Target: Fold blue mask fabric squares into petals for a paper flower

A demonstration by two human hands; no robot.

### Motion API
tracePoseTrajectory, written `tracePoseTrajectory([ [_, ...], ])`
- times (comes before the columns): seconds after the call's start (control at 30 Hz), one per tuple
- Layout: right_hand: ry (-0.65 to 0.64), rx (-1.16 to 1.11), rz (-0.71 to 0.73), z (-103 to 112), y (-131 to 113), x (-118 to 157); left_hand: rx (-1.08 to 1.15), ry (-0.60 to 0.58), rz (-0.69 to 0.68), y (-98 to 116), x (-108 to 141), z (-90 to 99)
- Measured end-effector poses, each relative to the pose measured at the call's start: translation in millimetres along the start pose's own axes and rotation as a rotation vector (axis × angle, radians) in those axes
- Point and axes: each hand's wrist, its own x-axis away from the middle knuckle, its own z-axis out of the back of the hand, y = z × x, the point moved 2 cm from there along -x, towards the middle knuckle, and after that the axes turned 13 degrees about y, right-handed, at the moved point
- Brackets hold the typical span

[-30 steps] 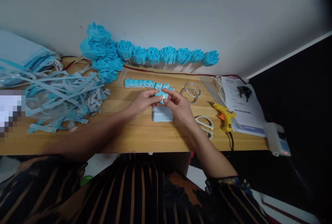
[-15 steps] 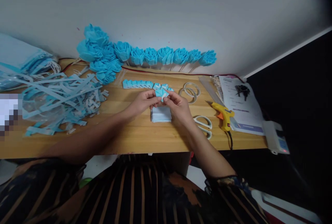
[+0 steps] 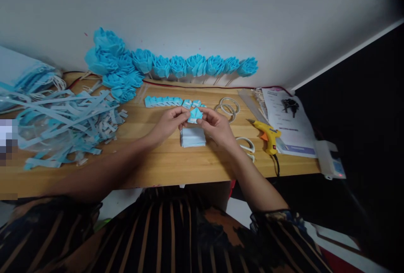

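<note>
- Folded blue piece is between the two hands, raised over the wooden table, its creased face and a pale lower edge showing.
- Left hand: thumb and forefinger are nearly closed, pinching the piece's left side; the other fingers curl in beneath, partly hidden.
- Right hand: the thumb presses at the piece's lower right edge and the forefinger reaches its upper right side, with a small opening between them that the piece fills. I cannot tell exactly how the remaining fingers sit.
- Just below the held piece in the view, the stack of pale blue sheets lies on the table.
- White-handled scissors lie beside the right forearm, partly covered by it.
- Farther right are the yellow glue gun and the printed sheet, with keys on it.
- To the left spreads a tangled heap of blue and white strips.
- Beyond the hands, the row of folded blue pieces lies left of two overlapping rings.
- Farthest back, blue flowers line the wall, bunched together at the left end.
</note>
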Motion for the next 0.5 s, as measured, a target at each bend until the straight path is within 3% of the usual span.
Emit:
tracePoseTrajectory([
  [0.27,-0.009,-0.027,0.053,1.7,-4.1,4.3,-0.051,-0.074,-0.021,-6.0,0.8,-1.7],
  [0.4,0.051,0.046,0.120,34.0,-12.9,4.2,-0.080,-0.045,-0.014,-2.9,1.6,-0.1],
  [0.5,0.114,0.279,0.171,65.5,-16.2,15.0,-0.095,-0.029,0.006,-0.5,2.3,-0.5],
])
